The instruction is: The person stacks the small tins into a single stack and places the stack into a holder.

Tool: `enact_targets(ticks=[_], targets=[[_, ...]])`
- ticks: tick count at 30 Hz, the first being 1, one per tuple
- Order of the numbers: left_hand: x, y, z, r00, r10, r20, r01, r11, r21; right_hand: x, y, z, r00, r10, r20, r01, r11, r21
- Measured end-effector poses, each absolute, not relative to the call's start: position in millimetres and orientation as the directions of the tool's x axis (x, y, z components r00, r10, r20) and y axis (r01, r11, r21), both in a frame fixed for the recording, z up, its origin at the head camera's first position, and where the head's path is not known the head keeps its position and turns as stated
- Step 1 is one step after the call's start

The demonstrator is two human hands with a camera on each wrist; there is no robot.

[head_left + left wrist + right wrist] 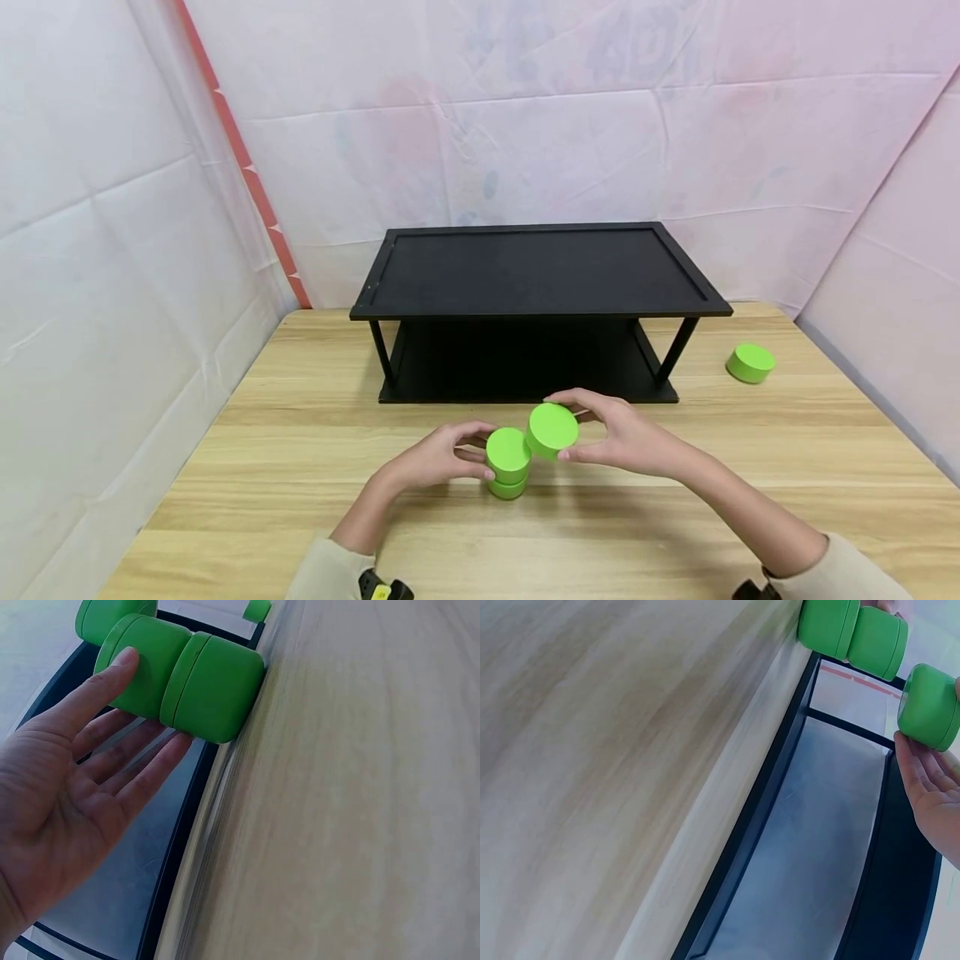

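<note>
Two round green lidded containers stand stacked on the table, the upper one [507, 454] resting on the lower one [507, 490]. My left hand [441, 455] holds the upper container from its left side; in the left wrist view its thumb lies on the wall of that container [148, 666], and the other fingers are partly hidden. My right hand [628, 435] grips a third green container [552, 428] between thumb and fingers. That container is tilted and off the table, just right of the stack's top. In the right wrist view a gap separates the held container [928, 709] from the stack.
Behind the hands stands a black two-level rack [540, 271] with a flat top and thin posts. Another green container [751, 363] sits at the right on the wooden table [300, 467]. White sheeting [135, 275] encloses the left, back and right.
</note>
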State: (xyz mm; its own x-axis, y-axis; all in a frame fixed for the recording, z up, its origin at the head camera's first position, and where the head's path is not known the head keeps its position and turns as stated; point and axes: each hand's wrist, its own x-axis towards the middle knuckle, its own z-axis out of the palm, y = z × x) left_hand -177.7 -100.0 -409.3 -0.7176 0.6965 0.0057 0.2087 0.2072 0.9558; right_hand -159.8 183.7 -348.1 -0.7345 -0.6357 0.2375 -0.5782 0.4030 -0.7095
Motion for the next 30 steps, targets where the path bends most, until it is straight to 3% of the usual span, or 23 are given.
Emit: enact_targets(ticks=[30], targets=[[-178.4, -100.6, -408.7, -0.714, 0.700, -0.005, 0.221, 0.232, 0.947, -162.8, 165.2, -348.1, -0.710, -0.664, 0.234, -0.575, 0.355, -0.737]])
